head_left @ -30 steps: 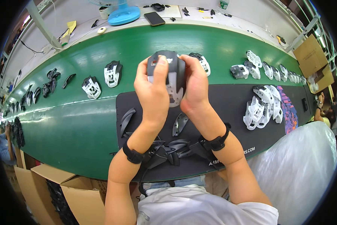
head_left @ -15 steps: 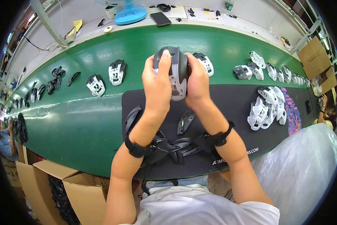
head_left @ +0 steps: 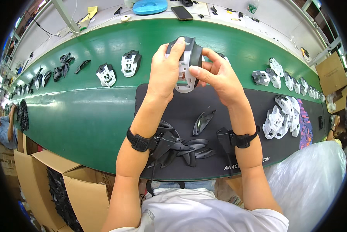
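A black and white mouse shell (head_left: 187, 58) is held up above the far edge of the black mat. My left hand (head_left: 162, 73) is closed round its left side, the thumb lying along the top. At the shell's right side is my right hand (head_left: 223, 79), its thumb and bent fingers on the edge; part of that contact is hidden. Beneath my forearms lie several curved black plastic side pieces (head_left: 194, 149), and one more black piece (head_left: 203, 122) rests apart from them. Two more mouse shells, one (head_left: 131, 63) and another (head_left: 105, 74), sit on the green table to the left.
White shell parts (head_left: 281, 118) are heaped on the mat's right side. A row of shells (head_left: 293, 83) runs along the right of the green table (head_left: 84, 112). A phone (head_left: 182, 13) lies on the back ledge. Cardboard boxes (head_left: 86, 193) stand below left, plastic sheeting (head_left: 308, 181) at right.
My right hand has shifted its grip: its fingers are now bent, with the thumb on the shell's lower right edge. My left hand still holds the shell. The whole view has shifted slightly.
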The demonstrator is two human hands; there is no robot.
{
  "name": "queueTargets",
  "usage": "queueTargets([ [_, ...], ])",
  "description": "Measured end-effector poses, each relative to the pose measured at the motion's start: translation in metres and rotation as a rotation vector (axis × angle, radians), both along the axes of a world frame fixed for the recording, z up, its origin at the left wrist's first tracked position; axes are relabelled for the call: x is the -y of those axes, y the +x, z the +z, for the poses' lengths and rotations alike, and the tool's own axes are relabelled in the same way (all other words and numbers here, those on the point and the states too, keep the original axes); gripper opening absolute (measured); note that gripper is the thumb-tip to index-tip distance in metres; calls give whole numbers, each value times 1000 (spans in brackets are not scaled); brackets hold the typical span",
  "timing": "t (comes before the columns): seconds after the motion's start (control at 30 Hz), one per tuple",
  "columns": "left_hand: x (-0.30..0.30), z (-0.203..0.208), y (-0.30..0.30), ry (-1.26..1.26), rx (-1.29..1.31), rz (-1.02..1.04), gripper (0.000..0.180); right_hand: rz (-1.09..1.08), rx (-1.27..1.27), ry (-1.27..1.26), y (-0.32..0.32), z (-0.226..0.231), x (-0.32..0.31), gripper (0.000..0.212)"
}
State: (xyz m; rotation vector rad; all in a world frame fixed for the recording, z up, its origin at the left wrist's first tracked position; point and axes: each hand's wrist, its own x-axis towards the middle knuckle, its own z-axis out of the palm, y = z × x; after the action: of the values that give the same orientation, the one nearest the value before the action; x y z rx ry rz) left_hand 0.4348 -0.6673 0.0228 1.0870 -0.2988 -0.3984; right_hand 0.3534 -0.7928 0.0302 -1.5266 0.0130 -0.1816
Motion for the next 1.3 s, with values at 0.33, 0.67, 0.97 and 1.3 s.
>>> queueTargets([
  [0.33,-17,3,11,512,661,299,71,84,51,61,17,-24,5,54],
  [0.67,-86,48,28,189,496,432,40,-303,-55,-953,23,-68,23,41],
  [0.97,-95,61,1,22,653,466,33,599,273,-1050,-30,-49,-107,59],
  [1.3,-92,61,6,-42,638,308,25,438,510,-1199,-27,-85,-120,16],
])
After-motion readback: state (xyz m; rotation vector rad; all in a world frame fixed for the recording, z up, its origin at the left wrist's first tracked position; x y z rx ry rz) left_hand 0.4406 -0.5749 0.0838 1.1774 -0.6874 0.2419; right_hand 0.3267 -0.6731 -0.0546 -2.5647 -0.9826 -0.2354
